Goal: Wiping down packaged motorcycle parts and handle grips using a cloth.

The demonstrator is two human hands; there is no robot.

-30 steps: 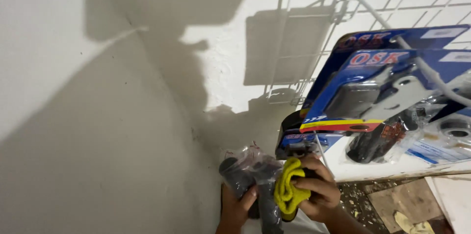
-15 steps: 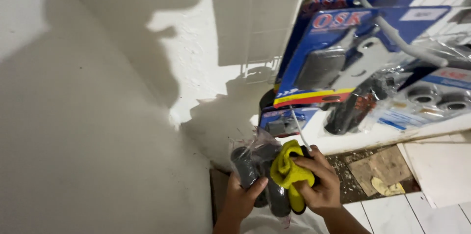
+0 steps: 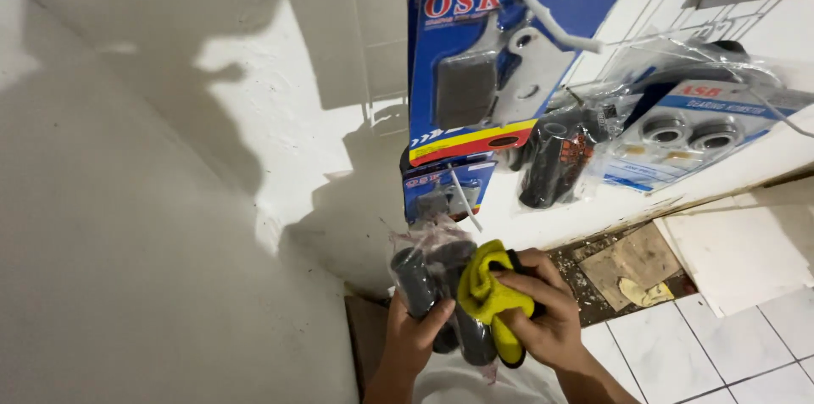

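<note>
Grips, two of them, dark grey and tube-shaped, sit side by side in a clear plastic bag (image 3: 428,273) that your left hand (image 3: 415,338) holds from below, fingers curled closed around the lower part of the pack. Their long axes run nearly upright, leaning a little to the left at the top, with the rounded closed ends pointing up toward the wall display and the lower ends down toward your wrist. Your right hand (image 3: 543,319) is closed over one yellow cloth (image 3: 485,294), pressing it against the right-hand grip, so cloth and pack touch; the cloth hangs down past your fingers. Above your hands, on the white wire rack (image 3: 373,31) fixed to the wall, hang blue blister cards of brake pads: I count two large ones (image 3: 500,65), one overlapping the other, and one smaller one (image 3: 441,188) just under them. Right of those hangs one more bagged pair of black grips (image 3: 551,158), tilted like yours, and next to it one clear pack with round metal bearings (image 3: 695,133); two rings show clearly. Below that stretch white floor tiles (image 3: 678,345), with a broken patch of bare floor (image 3: 632,273) near your right hand.
</note>
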